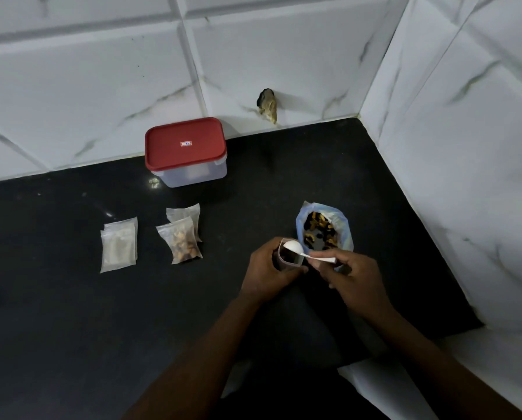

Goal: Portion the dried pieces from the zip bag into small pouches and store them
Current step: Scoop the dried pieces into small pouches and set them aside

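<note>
Plastic pouch (298, 261) under scoop (296, 247)

Left hand (266, 268) grips the pouch, mouth up. Scoop bowl sits over that mouth, handle running rightward into the right hand (350, 280), pinched. Zip bag (323, 231), open, stands just behind, nearer the right hand.

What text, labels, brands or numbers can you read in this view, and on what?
On the red lid, a small label: red, white and blue, too small and blurred to read.
On the pouches, zip bag and scoop: no text visible.
</note>
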### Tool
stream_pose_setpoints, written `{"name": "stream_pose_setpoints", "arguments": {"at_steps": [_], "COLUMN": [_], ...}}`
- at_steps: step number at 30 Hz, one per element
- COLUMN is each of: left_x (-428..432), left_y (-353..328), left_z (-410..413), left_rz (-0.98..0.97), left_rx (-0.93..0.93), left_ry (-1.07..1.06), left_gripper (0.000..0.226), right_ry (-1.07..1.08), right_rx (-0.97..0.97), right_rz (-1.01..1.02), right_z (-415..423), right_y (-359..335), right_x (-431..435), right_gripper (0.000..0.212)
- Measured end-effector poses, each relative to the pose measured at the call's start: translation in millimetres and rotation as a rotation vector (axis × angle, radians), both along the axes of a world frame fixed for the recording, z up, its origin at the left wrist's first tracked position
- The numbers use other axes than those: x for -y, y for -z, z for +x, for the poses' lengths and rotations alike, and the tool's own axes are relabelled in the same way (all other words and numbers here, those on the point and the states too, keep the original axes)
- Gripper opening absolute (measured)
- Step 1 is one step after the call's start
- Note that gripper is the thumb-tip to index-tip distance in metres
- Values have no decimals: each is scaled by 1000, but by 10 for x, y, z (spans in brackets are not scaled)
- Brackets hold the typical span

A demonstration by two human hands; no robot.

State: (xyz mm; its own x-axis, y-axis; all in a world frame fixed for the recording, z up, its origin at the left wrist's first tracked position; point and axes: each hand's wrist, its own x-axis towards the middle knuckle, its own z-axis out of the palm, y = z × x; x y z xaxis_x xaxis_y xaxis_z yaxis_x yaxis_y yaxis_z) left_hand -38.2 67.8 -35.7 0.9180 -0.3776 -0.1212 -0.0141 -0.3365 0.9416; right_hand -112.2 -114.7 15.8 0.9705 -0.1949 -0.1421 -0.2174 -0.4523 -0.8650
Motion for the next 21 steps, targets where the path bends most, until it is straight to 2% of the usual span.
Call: {"name": "stream_pose_setpoints", "arguments": {"at_steps": [6, 9, 12, 14, 16, 18, 21], "left_x": [-24, -40, -47, -55, -62, -55, -40], "left_y": [-6, -13, -26, -28, -23, -14, -8], "left_z": [2, -4, -9, -10, -11, -13, -20], "left_rz": [40, 25, 37, 61, 80, 99, 106], "left_rx": [-16, -18, -34, -52, -56, -58, -58], "left_ry": [11, -4, -4, -12, -22, -19, -27], "left_gripper": [52, 57, 59, 60, 58, 55, 49], "right_ry": [248, 293, 319, 365, 411, 388, 236], "right_rx": [-186, -222, -228, -186, -136, -94, -35], "right_rz": [554, 712, 781, 746, 601, 334, -46], "right_z": [34, 61, 104, 149, 207, 276, 384], "right_y": [-78, -98, -105, -109, -98, -54, 18], "right_x": [-17, 15, 93, 157, 240, 353, 491], "right_gripper": [19, 21, 21, 19, 14, 11, 12]}}
